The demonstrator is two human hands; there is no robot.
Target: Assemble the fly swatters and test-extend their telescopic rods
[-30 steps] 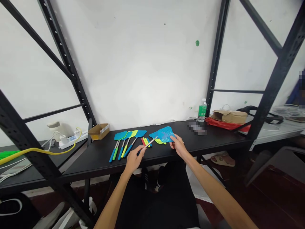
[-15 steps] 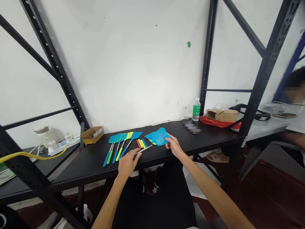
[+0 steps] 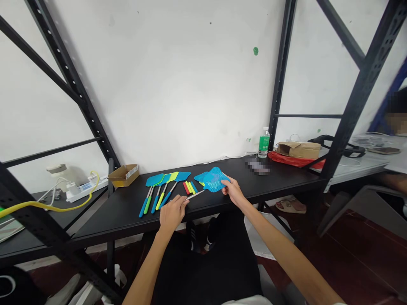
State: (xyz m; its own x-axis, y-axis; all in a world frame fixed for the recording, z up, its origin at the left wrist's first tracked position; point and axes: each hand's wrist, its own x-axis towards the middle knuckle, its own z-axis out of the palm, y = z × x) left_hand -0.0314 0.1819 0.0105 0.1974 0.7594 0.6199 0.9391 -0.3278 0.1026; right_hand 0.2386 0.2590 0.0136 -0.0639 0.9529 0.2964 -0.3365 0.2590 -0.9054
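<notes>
My right hand (image 3: 234, 191) pinches the edge of a blue perforated fly swatter head (image 3: 214, 180) above the black table. My left hand (image 3: 172, 215) is closed around a thin metal rod (image 3: 196, 194), whose tip meets the neck of that head; whether it sits inside cannot be made out. Behind the held head lie more swatter heads (image 3: 199, 178), blue and yellow-green. Several short grips (image 3: 190, 187) in red, yellow and blue rest just beyond my left hand. To the left, whole fly swatters (image 3: 160, 195) in blue, green and yellow lie in a row.
An open cardboard box (image 3: 124, 177) stands at the table's back left. Toward the back right are a water bottle (image 3: 263, 143), a brown carton (image 3: 299, 150) and a red bag (image 3: 286, 159). Black rack posts (image 3: 349, 106) flank the table (image 3: 111, 220). Another person sits at far right.
The rod in my left hand has come up to the neck of the blue head. My right hand has turned that head, bringing its neck toward the rod.
</notes>
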